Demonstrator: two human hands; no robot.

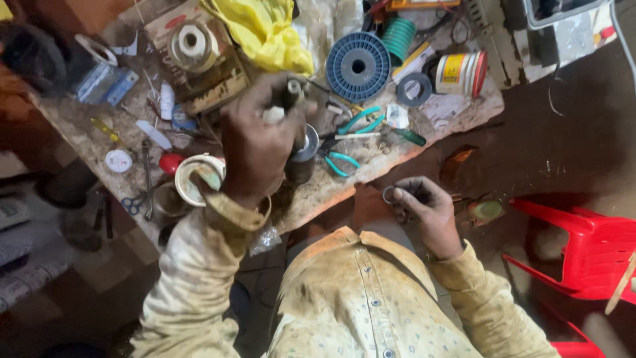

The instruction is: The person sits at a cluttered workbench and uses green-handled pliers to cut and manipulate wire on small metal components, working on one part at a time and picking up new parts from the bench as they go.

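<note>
While the left hand [255, 142] grips a dark cylindrical part [301, 156] on the counter [371, 162] beside the teal pliers [341, 162], the right hand [427, 209] pinches a small ring [389, 194] nearer the body, not yet fitted.

Worktop [457, 113]: crowded. Obstacles: blue spool [358, 66], teal pliers [339, 161], tape roll [197, 178], yellow bag [262, 30], white can [460, 71]. Bare strip along near edge by the pliers. Open floor [563, 152] to the right; red chair [586, 248] blocks lower right.
</note>
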